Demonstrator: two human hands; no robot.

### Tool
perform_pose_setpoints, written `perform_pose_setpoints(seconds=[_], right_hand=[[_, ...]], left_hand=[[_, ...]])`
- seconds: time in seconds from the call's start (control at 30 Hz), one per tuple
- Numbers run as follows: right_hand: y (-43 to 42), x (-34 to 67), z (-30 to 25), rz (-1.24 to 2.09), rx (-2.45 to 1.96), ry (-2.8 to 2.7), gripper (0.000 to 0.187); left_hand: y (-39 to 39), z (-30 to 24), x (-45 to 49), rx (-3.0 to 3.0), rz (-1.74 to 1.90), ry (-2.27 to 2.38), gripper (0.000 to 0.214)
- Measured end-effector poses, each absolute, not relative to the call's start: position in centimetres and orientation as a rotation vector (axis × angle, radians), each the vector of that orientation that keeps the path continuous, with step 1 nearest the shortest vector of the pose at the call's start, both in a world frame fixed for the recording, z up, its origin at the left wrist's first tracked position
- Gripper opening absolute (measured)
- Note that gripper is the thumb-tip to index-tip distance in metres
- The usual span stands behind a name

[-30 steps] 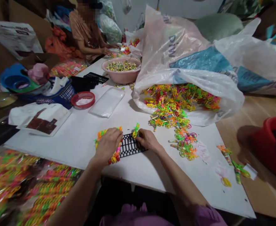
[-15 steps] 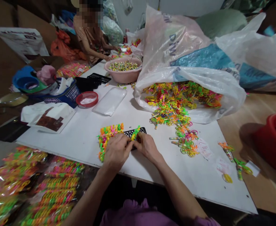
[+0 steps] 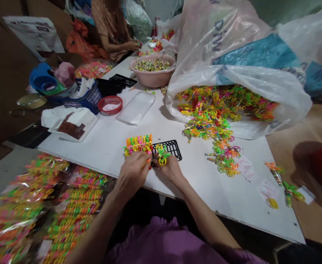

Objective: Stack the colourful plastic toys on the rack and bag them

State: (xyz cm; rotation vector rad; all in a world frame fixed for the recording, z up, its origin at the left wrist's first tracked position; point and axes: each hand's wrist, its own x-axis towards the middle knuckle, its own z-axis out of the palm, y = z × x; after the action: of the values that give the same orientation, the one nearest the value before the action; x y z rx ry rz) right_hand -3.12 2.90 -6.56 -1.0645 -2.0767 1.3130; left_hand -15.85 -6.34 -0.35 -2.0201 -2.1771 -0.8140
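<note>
On the white table, a black slotted plastic tray (image 3: 176,148) lies in front of me, its left part covered by packed rows of small colourful plastic toys (image 3: 139,140). My left hand (image 3: 135,169) curls over the near side of these rows, fingers bent against them; its fingertips are partly hidden. Between the thumb and fingers of my right hand (image 3: 169,169) is a green and yellow plastic toy (image 3: 162,157) with a round yellow loop, held over the tray's bare slots. The two hands are close together at the tray's near edge.
A large white plastic bag (image 3: 238,73) spills loose toys (image 3: 221,146) to the right. A pink basin (image 3: 152,77), red basket (image 3: 110,105), clear plastic sleeves (image 3: 136,108) and white pouch (image 3: 70,123) stand beyond. Packed toys (image 3: 75,198) lie lower left. A co-worker (image 3: 113,36) sits far back.
The view has shifted, so the table sits further right and higher. My right hand has turned, showing the toy's yellow loop and more of the tray. The co-worker's hands have risen.
</note>
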Motion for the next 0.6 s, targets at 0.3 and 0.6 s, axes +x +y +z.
perform_pose_setpoints(seconds=[0.3,0.6], right_hand=[[1.4,-2.9,-6.3,0.944,-1.07,-2.51,0.016],[2.2,-2.2,-4.7,1.026,-0.932,-2.691,0.011]], left_hand=[[-5.9,-1.4,-13.9,-2.12,-0.714,-2.185,0.022],[-6.1,-2.2,-14.0,-2.137,-0.644,-1.912,0.019]])
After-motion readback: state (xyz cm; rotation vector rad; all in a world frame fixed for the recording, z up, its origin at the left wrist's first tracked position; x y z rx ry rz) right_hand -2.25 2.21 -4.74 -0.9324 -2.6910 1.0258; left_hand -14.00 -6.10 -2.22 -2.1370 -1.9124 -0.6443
